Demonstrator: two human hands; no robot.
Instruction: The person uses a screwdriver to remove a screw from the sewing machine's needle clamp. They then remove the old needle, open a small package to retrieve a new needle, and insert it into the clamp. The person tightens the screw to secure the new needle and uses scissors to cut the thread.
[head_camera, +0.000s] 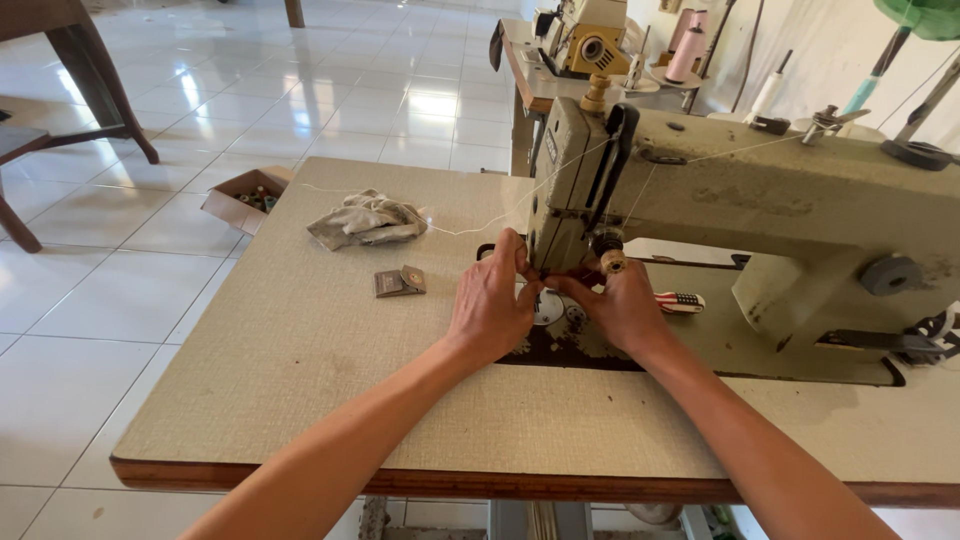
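Observation:
A worn beige sewing machine (760, 190) stands on a beige table (300, 340). My left hand (490, 305) and my right hand (622, 305) meet under the machine's head, fingertips pinched close at the needle area. A thin white thread (460, 232) runs from my left fingers across the table toward the crumpled rag (367, 220) and up over the machine. The needle itself is hidden behind my fingers. What the right fingers pinch is too small to make out.
Two small dark patches (400, 281) lie left of my hands. A striped-handle tool (680, 301) rests behind my right hand. On the tiled floor sits a cardboard box (245, 198) of spools. A second sewing machine (585, 40) and thread cones (685, 50) stand behind.

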